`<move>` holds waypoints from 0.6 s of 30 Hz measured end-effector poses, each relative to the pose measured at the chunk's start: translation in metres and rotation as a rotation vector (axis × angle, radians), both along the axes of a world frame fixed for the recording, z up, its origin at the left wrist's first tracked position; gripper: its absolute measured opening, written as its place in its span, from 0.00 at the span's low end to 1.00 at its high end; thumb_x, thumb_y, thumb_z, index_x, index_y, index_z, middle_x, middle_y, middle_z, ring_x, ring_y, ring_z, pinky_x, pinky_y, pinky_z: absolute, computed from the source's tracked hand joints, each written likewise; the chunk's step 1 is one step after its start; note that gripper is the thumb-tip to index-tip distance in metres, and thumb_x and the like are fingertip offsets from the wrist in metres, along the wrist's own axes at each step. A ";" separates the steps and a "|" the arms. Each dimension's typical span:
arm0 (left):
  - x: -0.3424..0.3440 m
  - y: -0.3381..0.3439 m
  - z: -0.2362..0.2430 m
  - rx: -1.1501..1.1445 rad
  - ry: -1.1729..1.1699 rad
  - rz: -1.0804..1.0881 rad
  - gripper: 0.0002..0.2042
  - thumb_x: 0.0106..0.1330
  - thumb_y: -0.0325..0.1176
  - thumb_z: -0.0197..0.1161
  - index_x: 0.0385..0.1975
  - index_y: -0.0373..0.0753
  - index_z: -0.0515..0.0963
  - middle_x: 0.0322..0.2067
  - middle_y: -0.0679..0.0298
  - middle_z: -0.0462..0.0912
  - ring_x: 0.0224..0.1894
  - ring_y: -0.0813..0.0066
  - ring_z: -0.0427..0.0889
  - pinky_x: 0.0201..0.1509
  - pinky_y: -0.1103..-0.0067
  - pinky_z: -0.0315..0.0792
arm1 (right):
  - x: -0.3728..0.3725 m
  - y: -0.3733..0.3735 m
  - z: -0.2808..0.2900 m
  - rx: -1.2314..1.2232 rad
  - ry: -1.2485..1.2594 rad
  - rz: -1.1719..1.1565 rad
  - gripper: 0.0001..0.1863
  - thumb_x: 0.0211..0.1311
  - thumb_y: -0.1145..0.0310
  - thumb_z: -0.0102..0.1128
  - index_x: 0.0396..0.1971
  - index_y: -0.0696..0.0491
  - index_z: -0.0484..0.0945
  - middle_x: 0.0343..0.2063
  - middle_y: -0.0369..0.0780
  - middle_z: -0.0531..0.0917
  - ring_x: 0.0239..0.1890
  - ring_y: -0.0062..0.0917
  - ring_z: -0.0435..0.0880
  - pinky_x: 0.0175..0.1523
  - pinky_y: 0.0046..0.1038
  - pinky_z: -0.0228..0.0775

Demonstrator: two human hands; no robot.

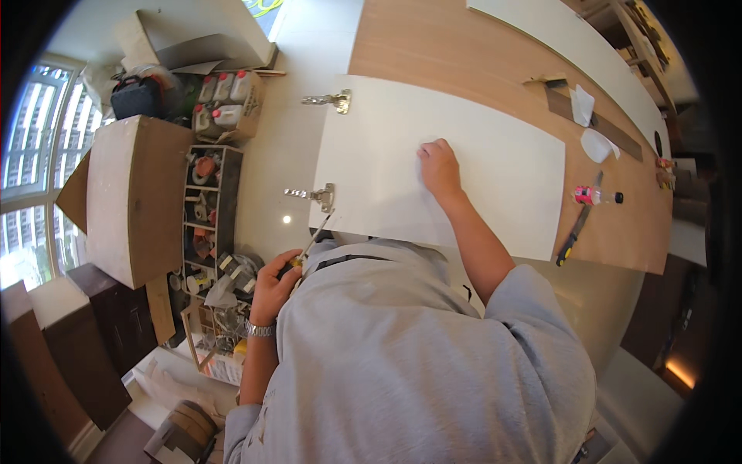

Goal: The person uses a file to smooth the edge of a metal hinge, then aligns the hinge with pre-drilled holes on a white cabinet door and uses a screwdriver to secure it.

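A white cabinet door panel lies flat in front of me. Two metal hinges stick out from its left edge, the far hinge and the near hinge. My left hand is closed around the handle of a screwdriver, low beside my body. The shaft slants up to the right, its tip close to the near hinge; whether they touch I cannot tell. On the middle of the panel rests my right hand, its fingers curled in; anything inside them is hidden.
Under the panel is a brown board. To the right lie a hand saw, a pink-labelled bottle and white scraps. At the left stand a tool shelf, several jugs and a large box.
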State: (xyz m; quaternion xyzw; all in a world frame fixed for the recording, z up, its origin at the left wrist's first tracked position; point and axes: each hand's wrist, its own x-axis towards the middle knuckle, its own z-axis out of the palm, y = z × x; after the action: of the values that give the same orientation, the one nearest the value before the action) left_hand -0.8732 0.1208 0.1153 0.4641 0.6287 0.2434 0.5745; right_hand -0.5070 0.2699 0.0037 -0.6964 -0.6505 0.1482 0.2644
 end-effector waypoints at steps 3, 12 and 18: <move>-0.002 -0.002 -0.004 -0.004 0.000 0.044 0.16 0.62 0.29 0.61 0.50 0.33 0.78 0.33 0.66 0.81 0.34 0.83 0.74 0.41 0.83 0.70 | 0.001 -0.002 0.000 0.019 0.002 0.046 0.04 0.60 0.72 0.57 0.30 0.55 0.79 0.33 0.45 0.76 0.40 0.42 0.77 0.45 0.39 0.70; 0.008 -0.011 0.001 -0.077 0.009 0.090 0.16 0.62 0.29 0.61 0.50 0.32 0.77 0.28 0.69 0.79 0.28 0.85 0.72 0.35 0.84 0.68 | -0.024 -0.014 0.020 -0.096 0.054 0.236 0.04 0.56 0.73 0.58 0.32 0.53 0.79 0.34 0.41 0.79 0.36 0.38 0.80 0.41 0.37 0.73; 0.016 -0.012 0.003 -0.062 0.010 0.098 0.15 0.62 0.29 0.61 0.49 0.34 0.78 0.25 0.72 0.76 0.24 0.87 0.69 0.29 0.86 0.65 | -0.037 -0.026 0.015 -0.083 0.212 0.344 0.04 0.58 0.73 0.57 0.33 0.54 0.79 0.35 0.40 0.80 0.36 0.36 0.80 0.42 0.34 0.73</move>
State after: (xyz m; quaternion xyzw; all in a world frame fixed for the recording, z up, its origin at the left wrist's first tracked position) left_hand -0.8573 0.1084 0.1186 0.4159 0.6609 0.2491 0.5728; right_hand -0.5437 0.2435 0.0185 -0.5657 -0.7218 0.2903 0.2731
